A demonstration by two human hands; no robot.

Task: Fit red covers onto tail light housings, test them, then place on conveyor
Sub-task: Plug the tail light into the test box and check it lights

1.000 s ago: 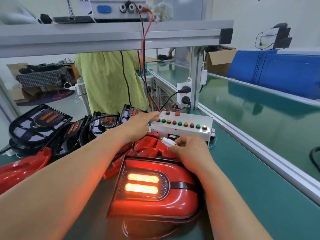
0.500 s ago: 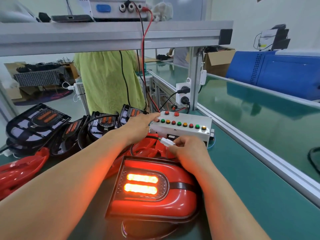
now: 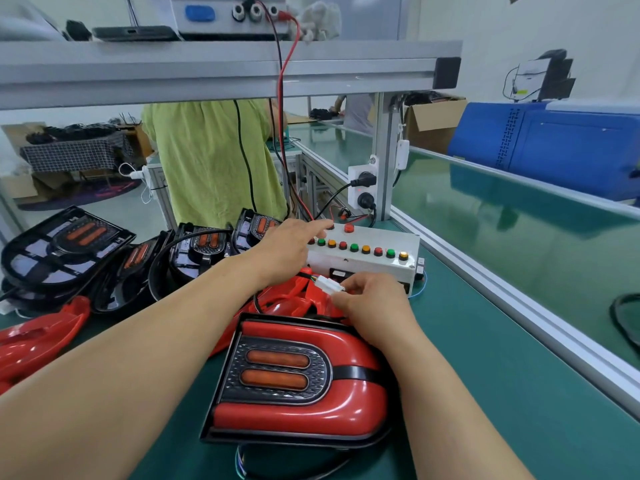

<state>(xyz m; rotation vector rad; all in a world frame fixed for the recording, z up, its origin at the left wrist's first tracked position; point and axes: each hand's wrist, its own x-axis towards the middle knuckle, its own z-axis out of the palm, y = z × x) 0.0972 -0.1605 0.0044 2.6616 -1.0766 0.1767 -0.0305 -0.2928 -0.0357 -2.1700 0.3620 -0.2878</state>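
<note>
A tail light with its red cover fitted (image 3: 298,379) lies on the green bench in front of me, its two orange bars unlit. My right hand (image 3: 374,301) pinches the white wire connector (image 3: 329,284) just behind the light. My left hand (image 3: 294,247) reaches over to the white test box (image 3: 363,258), one finger stretched onto a button at its left end. Several bare black housings (image 3: 194,251) lean in a row at the left. Loose red covers (image 3: 38,337) lie at the near left and under my left forearm.
The conveyor belt (image 3: 519,244) runs along the right behind an aluminium rail (image 3: 485,292). A person in a green shirt (image 3: 211,161) stands beyond the housings. An overhead aluminium shelf (image 3: 221,71) carries a power supply; red and black leads hang down to the box.
The light's bars were glowing in both earlier frames and are dark now. My left hand has moved right along the box's buttons. My right hand still holds the connector.
</note>
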